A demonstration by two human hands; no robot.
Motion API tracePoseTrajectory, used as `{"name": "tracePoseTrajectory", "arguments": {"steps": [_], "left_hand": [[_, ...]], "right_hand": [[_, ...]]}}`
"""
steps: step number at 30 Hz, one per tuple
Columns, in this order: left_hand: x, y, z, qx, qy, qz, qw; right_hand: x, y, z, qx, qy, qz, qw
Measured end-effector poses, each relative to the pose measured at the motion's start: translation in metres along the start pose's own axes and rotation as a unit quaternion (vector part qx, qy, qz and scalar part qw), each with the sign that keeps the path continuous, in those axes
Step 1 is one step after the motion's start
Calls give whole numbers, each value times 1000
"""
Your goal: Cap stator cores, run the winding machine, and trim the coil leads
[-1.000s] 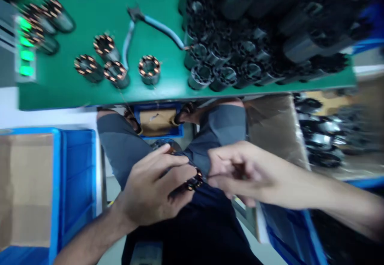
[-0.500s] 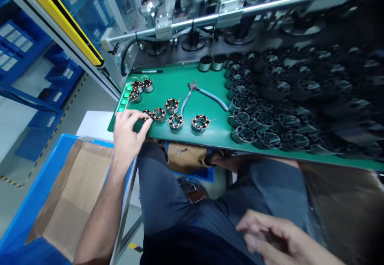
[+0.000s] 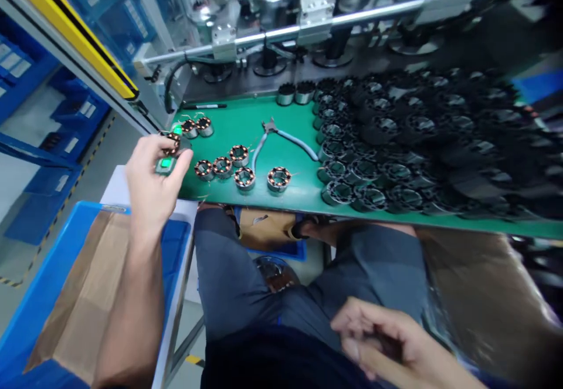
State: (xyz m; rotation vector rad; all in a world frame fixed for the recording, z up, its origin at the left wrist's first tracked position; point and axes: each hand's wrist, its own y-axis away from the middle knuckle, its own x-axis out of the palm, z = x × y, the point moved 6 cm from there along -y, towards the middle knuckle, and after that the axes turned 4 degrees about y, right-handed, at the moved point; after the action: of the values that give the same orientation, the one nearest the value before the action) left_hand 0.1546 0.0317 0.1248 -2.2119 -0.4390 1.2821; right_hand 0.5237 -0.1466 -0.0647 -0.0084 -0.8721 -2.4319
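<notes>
My left hand (image 3: 152, 181) reaches to the left end of the green mat (image 3: 290, 142), where a panel of green-lit buttons (image 3: 166, 165) sits. Its fingers and thumb close round a copper-wound stator (image 3: 173, 142) just above a lit button. Several more wound stators, such as one (image 3: 278, 178), stand in a loose group to the right of the hand. My right hand (image 3: 378, 339) rests low over my lap with its fingers curled inward. What they enclose is hidden.
Blue-handled cutters (image 3: 281, 137) lie mid-mat. A dense crowd of black unwound stator cores (image 3: 396, 137) covers the mat's right half. Machinery with a steel rail (image 3: 308, 22) runs behind. A blue bin lined with cardboard (image 3: 83, 295) stands at my left, and a cardboard box (image 3: 479, 295) at my right.
My view rose from my lap to the bench. My left hand carried a stator up, set it in the near row, then moved left to the button panel. My right hand stayed low.
</notes>
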Motion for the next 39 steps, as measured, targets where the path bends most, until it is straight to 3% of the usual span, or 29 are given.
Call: {"name": "tracePoseTrajectory", "arguments": {"steps": [2,5,7,9,13,17,20,22,25,28,31,34,37,39], "left_hand": [[-6,31,-49,24,137,19,990],[8,76,-113,68,243,164,954],[22,99,-137,105,248,232,935],[29,113,-143,129,238,236,933],[19,119,-141,189,176,160,953],[18,125,-143,286,121,180,933],[36,141,-134,305,156,192,920],[60,155,-121,263,159,236,922],[81,165,-100,109,182,280,936],[70,155,-100,-33,273,219,936],[59,140,-121,-63,339,194,918],[71,143,-126,-141,406,222,875],[99,169,-111,-259,490,293,779],[109,182,-96,-308,508,295,748]], "right_hand": [[4,0,33,-65,-50,-27,996],[12,-6,83,-217,-144,-20,965],[20,-13,97,-237,-165,-3,957],[25,-17,100,-225,-165,4,960],[25,-18,92,-210,-206,5,956],[14,-19,84,-208,-225,-24,952],[3,-15,86,-243,-243,-53,938],[-3,-10,89,-270,-247,-64,928],[-6,-3,87,-287,-219,-79,929],[-3,-5,84,-294,-175,-100,934],[3,-12,83,-301,-149,-115,935],[4,-15,83,-317,-140,-124,930],[2,-11,81,-335,-142,-99,926],[0,-6,77,-336,-131,-79,929]]}}
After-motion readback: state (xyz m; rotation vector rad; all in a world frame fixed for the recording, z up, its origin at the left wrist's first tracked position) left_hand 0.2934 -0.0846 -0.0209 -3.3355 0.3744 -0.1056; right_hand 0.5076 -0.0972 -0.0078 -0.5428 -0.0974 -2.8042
